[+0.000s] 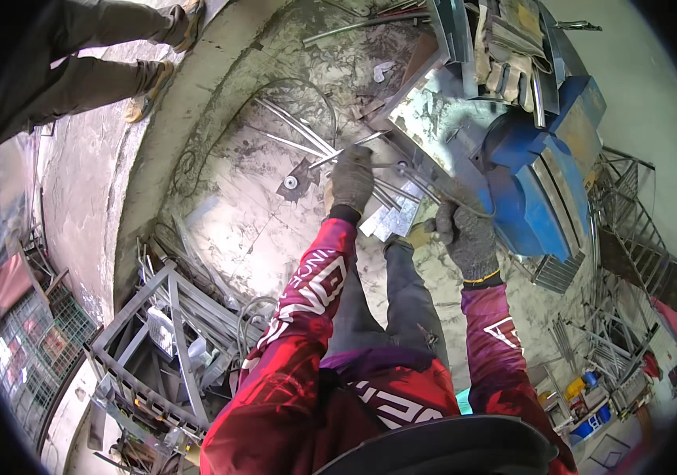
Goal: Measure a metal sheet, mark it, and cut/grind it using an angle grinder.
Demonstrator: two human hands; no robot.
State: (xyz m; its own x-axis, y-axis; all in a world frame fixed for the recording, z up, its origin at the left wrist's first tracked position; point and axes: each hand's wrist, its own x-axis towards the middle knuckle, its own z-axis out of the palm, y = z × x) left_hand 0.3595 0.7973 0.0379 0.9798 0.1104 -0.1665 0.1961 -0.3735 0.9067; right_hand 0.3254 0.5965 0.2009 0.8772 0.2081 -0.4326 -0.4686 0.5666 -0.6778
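Thin steel rods (390, 186) lie across the bench edge beside the blue saw (544, 190). Left hand (352, 180), gloved, is closed over the rod ends; right hand (469, 237), gloved, grips one rod near the saw, fingers curled tight. Both forearms extend forward, wrists bent down. Risk: rods may slip or spring from the grip, apparently unclamped. Loose rods (299, 131) on the floor (219, 214) could trip.

Stained concrete floor (219, 229) carries loose metal rods (295, 131) and a cable (196, 162).
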